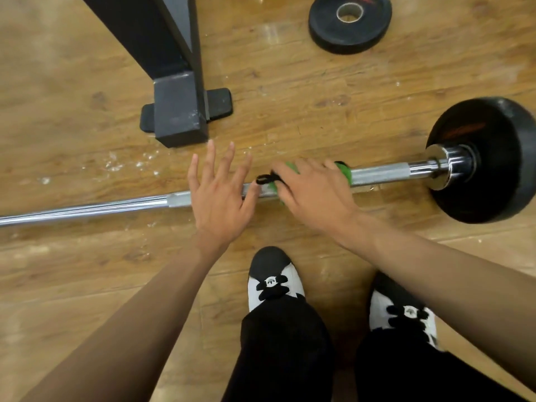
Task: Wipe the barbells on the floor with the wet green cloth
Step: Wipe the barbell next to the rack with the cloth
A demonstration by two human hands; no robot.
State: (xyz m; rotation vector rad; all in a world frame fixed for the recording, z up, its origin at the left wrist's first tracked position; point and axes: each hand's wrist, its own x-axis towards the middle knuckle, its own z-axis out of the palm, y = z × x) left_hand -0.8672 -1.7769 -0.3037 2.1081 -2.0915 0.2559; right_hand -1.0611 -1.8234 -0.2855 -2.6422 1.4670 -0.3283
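Head view, so tell me: where is the green cloth (344, 173)?
— On the barbell (380, 175), which lies across the wooden floor (290, 91). The cloth is wrapped over the knurled shaft, a short way in from the black weight plate (487, 161). Only its edges show, plus a black loop (264, 179) at the left.
— And the hands?
— The right hand (313, 194) covers the cloth, fingers curled down over it and the bar. The left hand (220, 195) is above the shaft just beside it, fingers (210, 161) straight and spread, holding nothing. I cannot tell whether it touches the bar.
— What could go wrong?
— Nothing pins the bar, so I would guess a hard stroke could roll it on that plate towards the shoes (274, 281) or the rack foot (177, 111). The loop might snag on the knurling and bunch the cloth. A wet cloth may also drip, leaving the floor slick underfoot.
— Anything else near?
— White specks (116, 163) on the boards, and a loose plate (349, 23) well apart, beyond the bar.
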